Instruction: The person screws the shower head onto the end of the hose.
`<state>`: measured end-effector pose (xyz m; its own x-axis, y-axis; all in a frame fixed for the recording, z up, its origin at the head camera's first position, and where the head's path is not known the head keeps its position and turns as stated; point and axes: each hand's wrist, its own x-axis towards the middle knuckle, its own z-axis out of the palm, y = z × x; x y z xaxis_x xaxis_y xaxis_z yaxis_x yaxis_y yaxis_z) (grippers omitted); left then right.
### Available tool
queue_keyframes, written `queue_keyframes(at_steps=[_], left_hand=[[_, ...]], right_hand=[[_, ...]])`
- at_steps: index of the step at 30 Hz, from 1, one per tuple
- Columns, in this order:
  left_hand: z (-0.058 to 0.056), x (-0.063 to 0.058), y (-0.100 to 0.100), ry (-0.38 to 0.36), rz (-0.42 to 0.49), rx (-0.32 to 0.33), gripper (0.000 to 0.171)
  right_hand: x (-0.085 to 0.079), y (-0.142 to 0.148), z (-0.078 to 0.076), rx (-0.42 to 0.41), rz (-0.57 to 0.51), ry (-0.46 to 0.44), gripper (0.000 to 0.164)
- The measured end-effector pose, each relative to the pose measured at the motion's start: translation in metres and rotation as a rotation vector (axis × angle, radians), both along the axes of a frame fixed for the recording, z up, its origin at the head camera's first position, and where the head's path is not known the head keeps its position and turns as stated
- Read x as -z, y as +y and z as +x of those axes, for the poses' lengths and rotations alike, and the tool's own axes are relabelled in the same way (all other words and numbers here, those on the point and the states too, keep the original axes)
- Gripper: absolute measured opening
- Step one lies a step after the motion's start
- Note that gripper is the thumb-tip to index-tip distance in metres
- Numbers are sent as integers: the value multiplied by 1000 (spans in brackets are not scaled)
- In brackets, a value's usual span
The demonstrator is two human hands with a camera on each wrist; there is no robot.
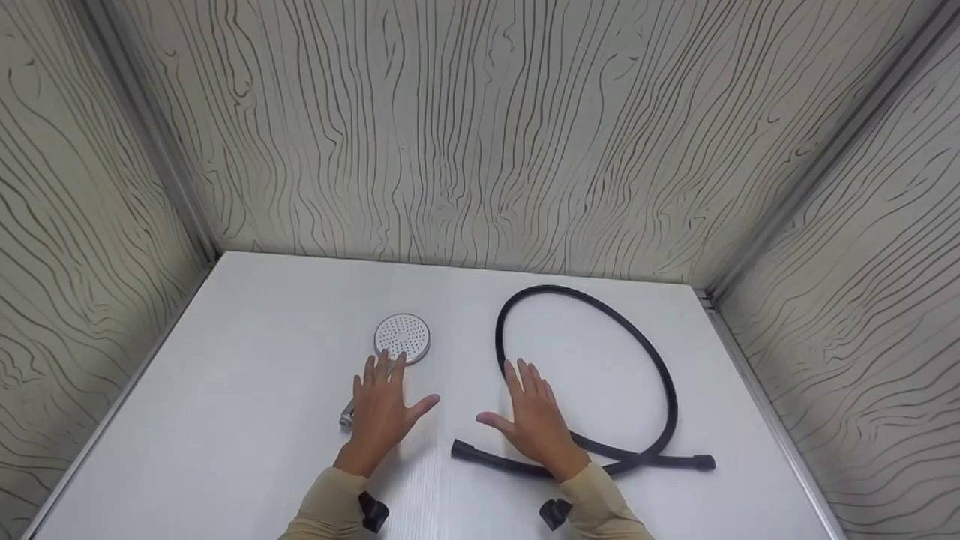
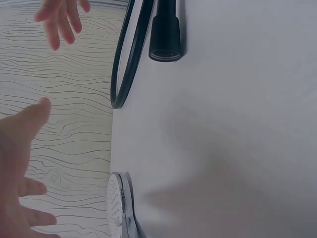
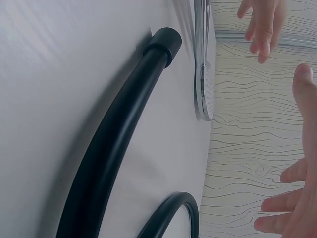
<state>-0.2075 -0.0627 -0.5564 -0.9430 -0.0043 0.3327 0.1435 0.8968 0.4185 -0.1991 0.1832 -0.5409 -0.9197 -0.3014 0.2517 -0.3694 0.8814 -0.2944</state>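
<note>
A round shower head (image 1: 403, 337) with a white, dotted face lies face up on the white table (image 1: 262, 360), left of the middle. My left hand (image 1: 381, 409), fingers straight and thumb spread, is over its handle and hides most of it; only the handle's end shows beside the wrist. A black shower hose (image 1: 670, 382) lies in a loop on the right, its ends crossing near the front. Over the loop's left side hovers my right hand (image 1: 536, 420), fingers straight and holding nothing. In the left wrist view the hose's end fitting (image 2: 165, 39) shows its opening.
Panels with a wood-grain pattern stand around the table: a back wall (image 1: 465, 135), a left wall (image 1: 67, 225) and a right wall (image 1: 885, 315). Grey metal strips run along the corners. Dark wrist cameras sit under both wrists.
</note>
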Motion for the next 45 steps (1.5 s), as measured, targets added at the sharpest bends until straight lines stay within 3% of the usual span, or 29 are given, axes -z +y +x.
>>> queue_keyframes(at_steps=[13, 26, 36, 45], left_hand=[[-7, -3, -15, -119, 119, -24, 92], [-16, -5, -32, -319, 281, -42, 90], [-22, -2, -40, -362, 306, -71, 88], [-27, 0, -48, -419, 345, -84, 89]], right_hand=[[0, -3, 2, -92, -70, -133, 91], [2, -3, 5, -202, -154, -202, 92], [2, -1, 5, -271, -136, -295, 95], [0, -4, 8, -275, -123, -279, 96]])
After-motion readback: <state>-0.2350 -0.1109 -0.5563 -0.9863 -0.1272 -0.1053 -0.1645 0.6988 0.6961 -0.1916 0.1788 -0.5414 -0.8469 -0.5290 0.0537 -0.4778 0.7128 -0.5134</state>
